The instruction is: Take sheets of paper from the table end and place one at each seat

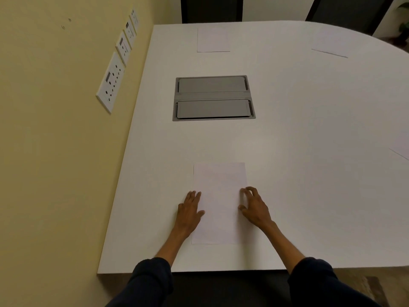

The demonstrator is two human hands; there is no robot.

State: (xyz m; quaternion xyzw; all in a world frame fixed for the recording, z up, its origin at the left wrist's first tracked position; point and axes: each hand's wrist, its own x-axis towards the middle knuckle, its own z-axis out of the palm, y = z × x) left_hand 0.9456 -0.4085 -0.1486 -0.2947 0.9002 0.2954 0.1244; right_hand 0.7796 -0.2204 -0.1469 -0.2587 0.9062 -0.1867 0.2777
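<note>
A white sheet of paper (pixel 219 202) lies flat on the white table (pixel 298 151) near the front edge. My left hand (pixel 190 211) rests flat on the table, its fingers straight along the sheet's left edge. My right hand (pixel 254 207) touches the sheet's right edge with loosely bent fingers and spread thumb. A second sheet (pixel 213 39) lies at the far edge. A third sheet (pixel 330 44) lies at the far right. The corner of a fourth sheet (pixel 401 145) shows at the right border.
A grey cable box with two closed lids (pixel 213 97) is set into the table's middle. The yellow wall (pixel 55 129) with several white socket plates (pixel 111 82) runs along the table's left side. Dark chair backs (pixel 211 8) stand behind the far edge.
</note>
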